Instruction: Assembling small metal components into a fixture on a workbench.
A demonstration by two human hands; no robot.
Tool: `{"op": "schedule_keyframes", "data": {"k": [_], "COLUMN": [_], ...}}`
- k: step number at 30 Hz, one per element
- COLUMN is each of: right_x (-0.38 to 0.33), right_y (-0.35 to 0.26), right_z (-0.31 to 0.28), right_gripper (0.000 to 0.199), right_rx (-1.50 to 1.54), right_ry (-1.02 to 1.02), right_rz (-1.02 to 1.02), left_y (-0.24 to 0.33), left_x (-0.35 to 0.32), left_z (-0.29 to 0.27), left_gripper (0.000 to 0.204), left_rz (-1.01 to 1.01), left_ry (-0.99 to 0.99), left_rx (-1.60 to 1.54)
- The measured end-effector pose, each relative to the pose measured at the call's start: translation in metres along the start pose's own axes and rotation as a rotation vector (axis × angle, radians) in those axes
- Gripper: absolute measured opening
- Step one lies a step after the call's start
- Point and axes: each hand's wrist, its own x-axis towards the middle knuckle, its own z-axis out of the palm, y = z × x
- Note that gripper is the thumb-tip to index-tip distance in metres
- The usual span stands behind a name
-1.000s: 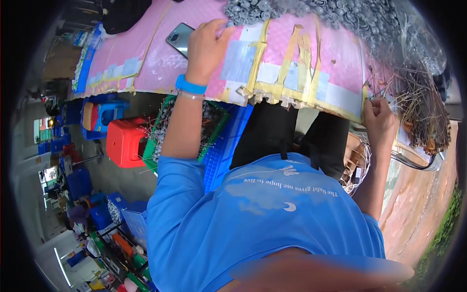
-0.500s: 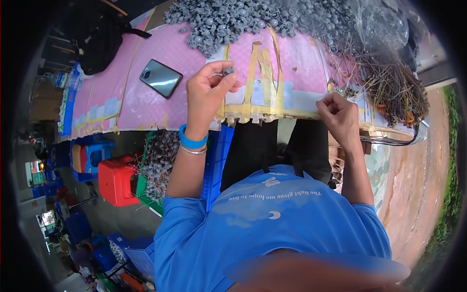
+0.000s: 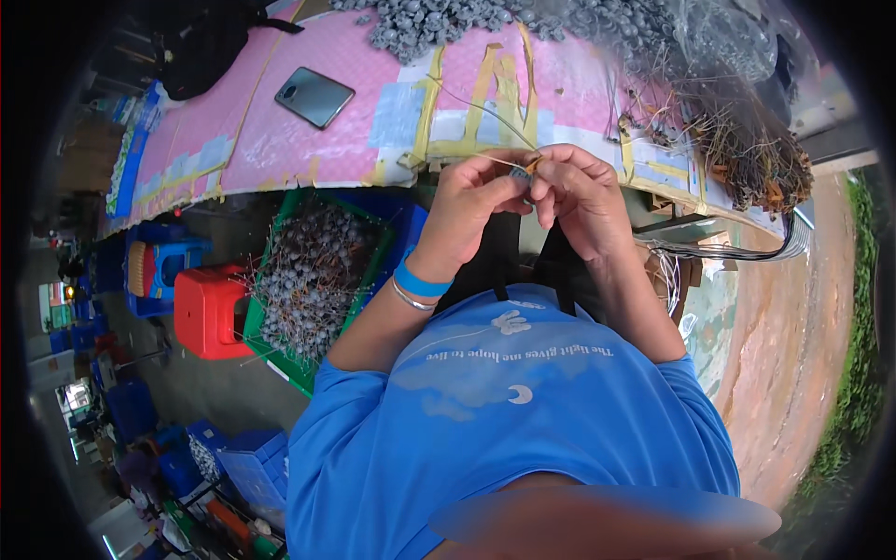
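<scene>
Both my hands meet just past the table's near edge. My left hand (image 3: 471,207) is closed on a small grey artificial flower head (image 3: 520,174), pinched between thumb and fingers. Against it, my right hand (image 3: 590,194) pinches a thin wire stem (image 3: 490,110) with an orange-brown bit (image 3: 534,166) at the flower. The stem's long thin end slants up and left over the taped table edge. Fingers hide much of the joint between flower and stem.
On the pink table (image 3: 364,56) lie a phone (image 3: 315,96), a heap of grey flower heads (image 3: 439,23) and a bundle of brown stems (image 3: 761,154). Below left are a green crate (image 3: 297,378) of stemmed grey flowers and a red stool (image 3: 213,313). Cables (image 3: 737,247) hang at right.
My hands were apart over the table edge, the left holding the grey flower head. They have come together nearer my body, and a thin stem now shows between them.
</scene>
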Motion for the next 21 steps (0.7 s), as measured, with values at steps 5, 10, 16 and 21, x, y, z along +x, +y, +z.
{"op": "schedule_keyframes", "data": {"k": [5, 10, 16, 21], "right_x": [-0.013, -0.019, -0.03, -0.04], "right_y": [0.001, 0.006, 0.014, 0.034], "right_z": [0.001, -0.003, -0.001, -0.004], "right_gripper": [0.014, 0.013, 0.01, 0.009], "right_rx": [-0.107, -0.194, -0.225, -0.276], "right_ry": [0.027, 0.076, 0.064, 0.019], "right_rz": [-0.014, -0.012, -0.043, -0.116], "left_y": [0.012, 0.019, 0.02, 0.02], "left_x": [-0.012, -0.018, -0.02, -0.021], "left_z": [0.004, 0.011, 0.006, 0.003], "left_gripper": [0.039, 0.034, 0.029, 0.025], "left_rz": [0.113, 0.156, 0.165, 0.122], "left_ry": [0.017, 0.066, 0.124, 0.143], "left_rx": [0.095, 0.061, -0.004, -0.124]}}
